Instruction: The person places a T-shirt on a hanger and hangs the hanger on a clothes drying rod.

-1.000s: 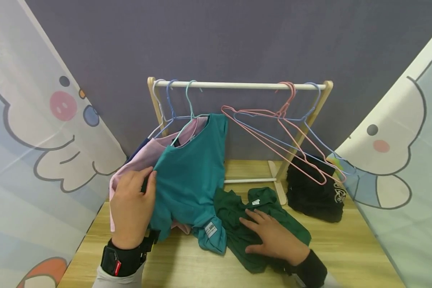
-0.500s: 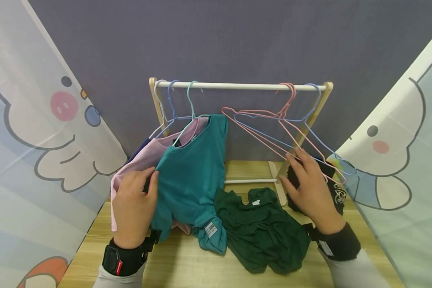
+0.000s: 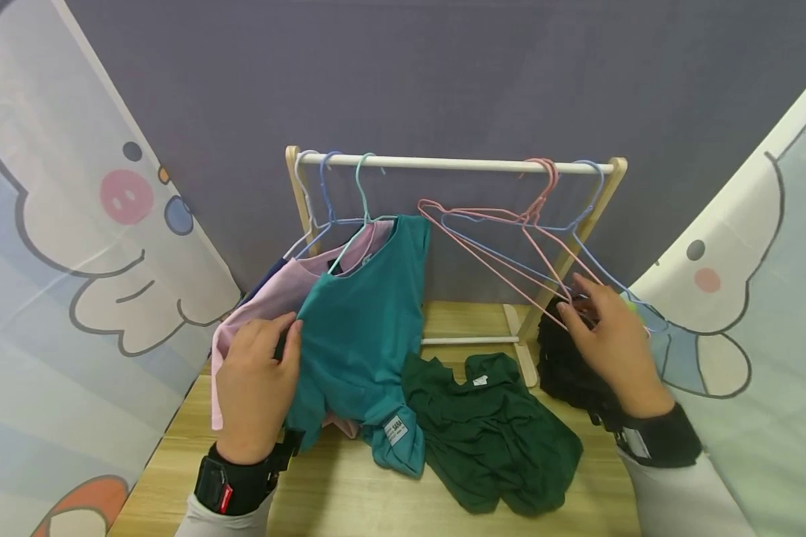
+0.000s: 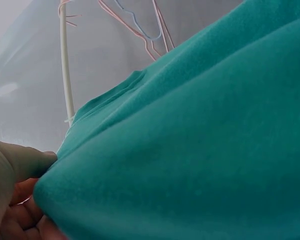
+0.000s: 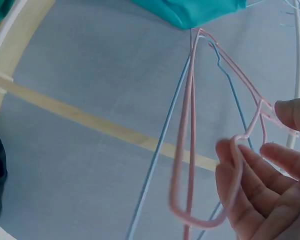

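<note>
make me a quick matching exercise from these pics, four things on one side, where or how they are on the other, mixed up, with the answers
1. teal shirt
2. dark green shirt
3. pink hangers
4. black garment

A. in a heap, partly hidden by the right hand in the head view
B. bare, hooked over the white rail
C. pinched by the left hand
D. spread on the table

Pairs: 1-C, 2-D, 3-B, 4-A

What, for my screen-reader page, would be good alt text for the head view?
A person's left hand pinches the edge of a teal shirt hanging on a clothes rack, while the right hand is at a pink hanger near the rack's other end. A dark green garment lies on the table.
</note>
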`<state>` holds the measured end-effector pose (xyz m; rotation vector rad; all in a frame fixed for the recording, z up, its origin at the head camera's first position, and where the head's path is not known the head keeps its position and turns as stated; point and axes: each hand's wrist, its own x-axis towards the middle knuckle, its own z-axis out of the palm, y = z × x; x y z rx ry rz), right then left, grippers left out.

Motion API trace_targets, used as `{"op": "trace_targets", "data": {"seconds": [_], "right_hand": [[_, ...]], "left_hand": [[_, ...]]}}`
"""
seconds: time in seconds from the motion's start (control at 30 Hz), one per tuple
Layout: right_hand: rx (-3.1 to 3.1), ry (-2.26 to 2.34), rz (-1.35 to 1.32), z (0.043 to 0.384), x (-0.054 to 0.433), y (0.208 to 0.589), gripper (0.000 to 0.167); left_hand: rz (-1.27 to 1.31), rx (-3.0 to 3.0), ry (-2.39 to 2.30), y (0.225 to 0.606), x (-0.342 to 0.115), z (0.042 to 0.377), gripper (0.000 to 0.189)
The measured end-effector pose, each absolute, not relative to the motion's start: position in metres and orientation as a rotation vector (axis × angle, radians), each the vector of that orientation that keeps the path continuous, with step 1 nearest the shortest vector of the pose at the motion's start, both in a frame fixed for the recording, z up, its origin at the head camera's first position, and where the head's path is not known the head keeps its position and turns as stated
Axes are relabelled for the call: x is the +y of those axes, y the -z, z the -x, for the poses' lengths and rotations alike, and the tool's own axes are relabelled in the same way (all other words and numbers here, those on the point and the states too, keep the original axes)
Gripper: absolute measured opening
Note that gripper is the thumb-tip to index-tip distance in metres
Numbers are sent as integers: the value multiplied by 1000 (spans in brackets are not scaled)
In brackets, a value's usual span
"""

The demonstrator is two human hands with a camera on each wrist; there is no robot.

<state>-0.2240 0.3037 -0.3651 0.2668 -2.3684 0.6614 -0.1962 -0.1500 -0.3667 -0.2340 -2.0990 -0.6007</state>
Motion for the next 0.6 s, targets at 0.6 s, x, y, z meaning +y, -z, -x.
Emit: {"op": "trace_targets", "data": {"seconds": [0.6], "right_hand": [[-2420,-961,-143,229,303,371,24]], "left_hand": [[249,-2057,605,367,-148,196,19]]}}
